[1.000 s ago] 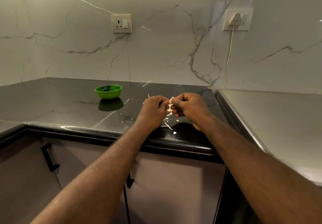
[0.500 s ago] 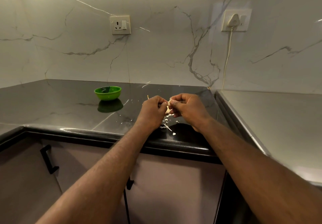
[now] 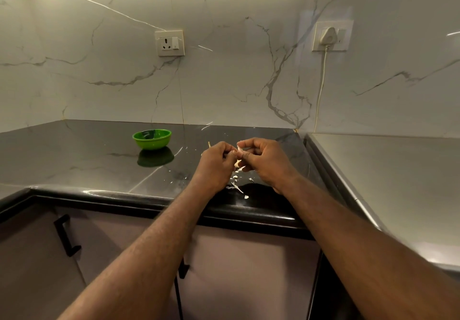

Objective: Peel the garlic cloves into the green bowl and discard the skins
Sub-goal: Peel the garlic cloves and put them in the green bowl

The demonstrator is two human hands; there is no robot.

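1. Head view: a garlic clove (image 3: 239, 149) is pinched between the left hand (image 3: 216, 164) and right hand (image 3: 266, 160), fingers curled on it, above the counter (image 3: 99, 162).
2. Skin scraps (image 3: 236, 185) lie beneath.
3. The green bowl (image 3: 152, 139) stands well to the left.

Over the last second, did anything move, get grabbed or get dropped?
Barely anything changed. The left hand and right hand still pinch the small pale garlic clove between them above the glossy black countertop; only the fingertips shifted slightly on it. Nothing was taken hold of or let go. The round green bowl and the white skin scraps on the counter stayed put.
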